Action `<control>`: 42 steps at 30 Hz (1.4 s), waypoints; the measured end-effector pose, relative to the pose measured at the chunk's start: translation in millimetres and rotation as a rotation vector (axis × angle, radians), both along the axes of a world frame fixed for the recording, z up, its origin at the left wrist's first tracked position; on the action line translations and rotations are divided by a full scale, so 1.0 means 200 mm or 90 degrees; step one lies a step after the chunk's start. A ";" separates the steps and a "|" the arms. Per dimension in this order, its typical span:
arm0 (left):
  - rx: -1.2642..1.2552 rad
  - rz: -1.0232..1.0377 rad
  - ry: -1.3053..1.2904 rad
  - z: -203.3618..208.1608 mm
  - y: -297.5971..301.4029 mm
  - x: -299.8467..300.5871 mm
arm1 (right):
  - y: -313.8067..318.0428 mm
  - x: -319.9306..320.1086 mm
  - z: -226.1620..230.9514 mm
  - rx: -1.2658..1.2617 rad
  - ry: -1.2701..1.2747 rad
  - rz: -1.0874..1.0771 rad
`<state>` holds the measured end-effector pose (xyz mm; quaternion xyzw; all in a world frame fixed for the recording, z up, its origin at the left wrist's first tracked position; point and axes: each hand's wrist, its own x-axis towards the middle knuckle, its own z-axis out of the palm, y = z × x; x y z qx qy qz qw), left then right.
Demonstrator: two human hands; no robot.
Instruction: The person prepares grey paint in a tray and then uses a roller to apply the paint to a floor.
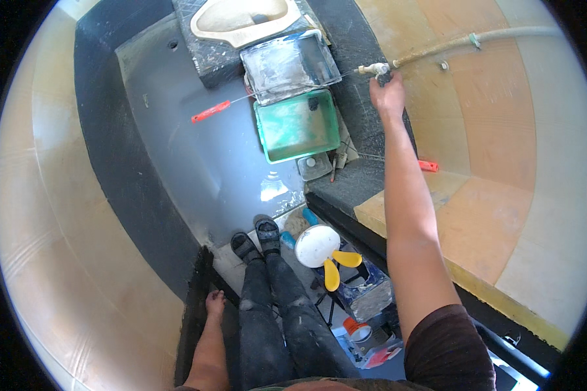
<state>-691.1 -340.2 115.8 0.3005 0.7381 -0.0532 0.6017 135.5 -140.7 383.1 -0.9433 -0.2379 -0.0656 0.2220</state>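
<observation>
My right arm reaches far forward to the wall, where my right hand (388, 98) has its fingers curled round a pale tap (374, 68). The tap sits at the end of a whitish pipe (437, 51). Low on the left, my left hand (215, 302) is closed at the edge of a dark door frame (202, 280). Left of the tap, a thin rod with a red handle (211, 112) lies across a white-smeared grey tray (284, 65). Nearer me is a green basin (299, 127) holding cloudy liquid and a small dark piece.
A squat toilet (241, 23) is set in a dark raised block. Greyish water or wet coating covers the floor (195, 150). A lidded clear container (314, 167) stands by the basin. Beside my legs are a white round lid (317, 246), yellow-handled tools (332, 275) and an orange-capped container (357, 330).
</observation>
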 end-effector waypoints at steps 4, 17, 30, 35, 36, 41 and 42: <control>-0.039 0.017 0.034 0.10 -0.04 0.12 | -0.17 -0.42 -0.38 0.051 0.189 -0.016; 0.128 0.052 -0.111 0.28 -0.02 0.97 | -0.67 -1.87 -1.59 0.201 1.050 -0.399; -0.065 0.018 -0.302 0.01 -0.19 1.68 | 0.63 -0.47 -1.99 0.538 0.872 -0.129; -0.069 0.075 -0.388 0.00 -0.19 1.74 | 0.71 -0.53 -1.95 0.568 0.759 -0.235; -0.087 0.049 -0.351 0.01 -0.17 1.73 | 0.72 -0.53 -1.93 0.583 0.749 -0.225; -0.042 0.105 -0.324 -0.08 -0.18 1.71 | 0.76 -0.49 -1.80 0.690 0.753 -0.127; -0.055 0.115 -0.318 -0.05 -0.16 1.73 | 0.78 -0.50 -1.78 0.695 0.757 -0.135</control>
